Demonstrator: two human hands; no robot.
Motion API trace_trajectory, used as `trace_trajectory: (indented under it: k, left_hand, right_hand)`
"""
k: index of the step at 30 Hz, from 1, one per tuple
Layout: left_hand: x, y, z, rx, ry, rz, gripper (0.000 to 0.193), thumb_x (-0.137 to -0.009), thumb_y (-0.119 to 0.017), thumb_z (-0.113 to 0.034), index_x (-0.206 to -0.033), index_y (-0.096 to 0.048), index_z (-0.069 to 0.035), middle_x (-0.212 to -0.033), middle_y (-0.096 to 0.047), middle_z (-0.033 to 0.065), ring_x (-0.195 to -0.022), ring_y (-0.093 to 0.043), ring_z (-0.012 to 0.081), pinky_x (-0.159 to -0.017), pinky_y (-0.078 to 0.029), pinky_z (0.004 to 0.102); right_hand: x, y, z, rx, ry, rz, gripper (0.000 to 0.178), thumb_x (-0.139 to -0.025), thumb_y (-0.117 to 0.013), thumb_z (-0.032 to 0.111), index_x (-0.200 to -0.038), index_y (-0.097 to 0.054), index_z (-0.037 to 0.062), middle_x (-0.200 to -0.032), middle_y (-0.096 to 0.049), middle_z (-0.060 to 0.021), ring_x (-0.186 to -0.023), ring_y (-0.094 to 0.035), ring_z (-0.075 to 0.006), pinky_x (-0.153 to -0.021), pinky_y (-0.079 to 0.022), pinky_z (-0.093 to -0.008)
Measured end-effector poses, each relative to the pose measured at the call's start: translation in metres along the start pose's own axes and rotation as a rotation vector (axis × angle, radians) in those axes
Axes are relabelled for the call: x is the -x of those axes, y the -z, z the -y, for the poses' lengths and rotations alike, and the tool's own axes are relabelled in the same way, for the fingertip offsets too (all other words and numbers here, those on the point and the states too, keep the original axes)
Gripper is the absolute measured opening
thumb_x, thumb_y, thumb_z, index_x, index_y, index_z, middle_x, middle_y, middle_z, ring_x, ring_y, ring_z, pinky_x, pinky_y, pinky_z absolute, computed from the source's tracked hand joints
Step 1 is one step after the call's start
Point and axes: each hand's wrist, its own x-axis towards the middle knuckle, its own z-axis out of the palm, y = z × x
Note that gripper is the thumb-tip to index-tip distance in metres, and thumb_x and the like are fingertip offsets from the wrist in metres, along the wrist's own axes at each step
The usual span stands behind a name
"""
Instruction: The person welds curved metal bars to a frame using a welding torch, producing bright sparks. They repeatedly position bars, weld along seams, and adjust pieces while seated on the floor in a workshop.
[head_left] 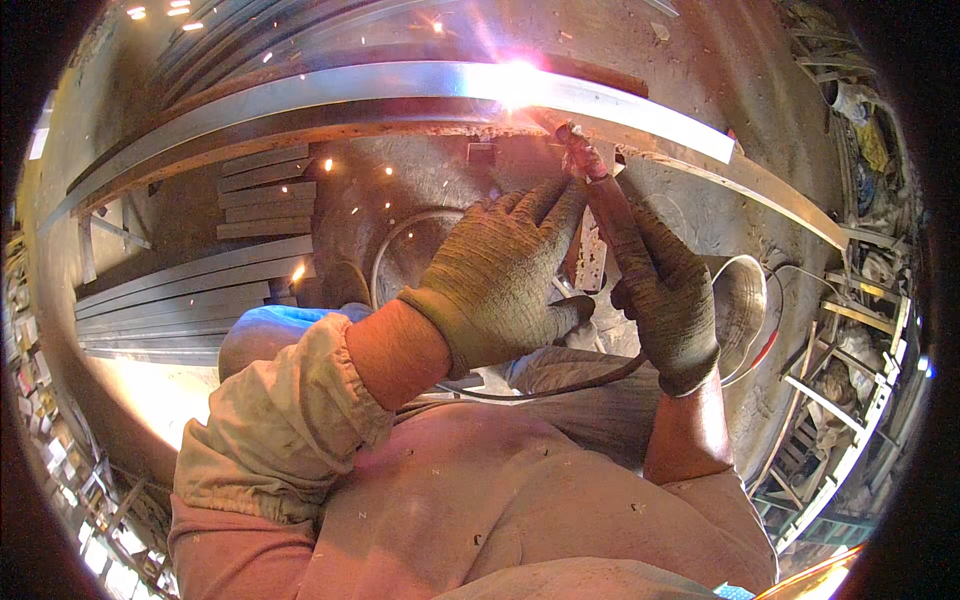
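A welding torch (612, 215) sits in my gloved right hand (672, 300), the fingers wrapped round its handle. Its tip points at a bright arc (515, 85) on a long pale metal bar (330, 86), and the glare hides the exact spot. Just left of the torch, my gloved left hand (500, 270) is held palm down with its fingers stretched out. The fingertips lie close beside the torch's neck; whether they touch it I cannot tell. A dark cable (560, 391) curves beneath my hands.
Below the pale bar runs a rusty brown beam (340, 134). Grey metal lengths (190, 305) lie stacked at the left. Sparks fly on the left side. A white frame (835, 405) and scattered scrap line the right edge.
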Motion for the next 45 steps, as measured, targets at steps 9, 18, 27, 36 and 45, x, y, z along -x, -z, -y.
trace_trajectory:
  k: [9,18,27,36,45]
  left_hand:
    - [-0.001,-0.005,0.004,-0.01,-0.015,-0.02,0.113,-0.089,-0.088,-0.052,-0.176,-0.041,0.003,-0.173,-0.053,0.0315,-0.151,-0.06,0.0513,-0.126,-0.05,0.0574]
    - [0.002,-0.002,0.0,-0.027,-0.033,-0.034,0.106,-0.093,-0.085,-0.05,-0.17,-0.044,0.009,-0.171,-0.055,0.0323,-0.148,-0.061,0.0492,-0.127,-0.047,0.0555]
    - [0.003,-0.004,0.0,-0.009,0.007,-0.01,0.111,-0.09,-0.089,-0.05,-0.174,-0.042,0.006,-0.166,-0.057,0.0344,-0.144,-0.063,0.049,-0.122,-0.051,0.0562]
    - [0.002,0.0,0.001,-0.02,-0.042,-0.023,0.107,-0.096,-0.083,-0.052,-0.173,-0.042,0.008,-0.173,-0.052,0.0357,-0.157,-0.056,0.0493,-0.131,-0.043,0.0576]
    - [0.001,-0.001,0.002,0.044,-0.044,-0.018,0.105,-0.096,-0.083,-0.053,-0.172,-0.043,0.008,-0.171,-0.053,0.036,-0.154,-0.058,0.0493,-0.13,-0.045,0.0572]
  right_hand:
    - [0.002,0.002,-0.002,0.014,-0.038,0.006,0.039,-0.123,-0.069,0.032,-0.157,-0.078,0.0163,-0.098,-0.076,0.0004,-0.077,-0.06,-0.0055,-0.072,-0.055,-0.029]
    - [-0.002,0.001,-0.01,0.066,0.095,-0.029,0.032,-0.123,-0.069,0.029,-0.144,-0.083,0.0104,-0.094,-0.076,-0.0001,-0.077,-0.062,-0.0069,-0.072,-0.055,-0.0305]
    - [0.002,0.0,-0.001,0.018,0.07,0.0,0.033,-0.124,-0.067,0.027,-0.15,-0.08,0.0118,-0.096,-0.074,0.0005,-0.08,-0.062,-0.0046,-0.071,-0.054,-0.0282]
    - [0.002,0.003,-0.006,0.033,0.027,0.027,0.038,-0.123,-0.067,0.033,-0.155,-0.079,0.0163,-0.088,-0.069,0.0029,-0.071,-0.061,-0.0058,-0.066,-0.054,-0.0297]
    - [0.001,0.004,-0.008,0.063,0.087,0.025,0.037,-0.124,-0.065,0.032,-0.156,-0.078,0.0192,-0.089,-0.071,0.0029,-0.069,-0.062,-0.0064,-0.064,-0.054,-0.0301]
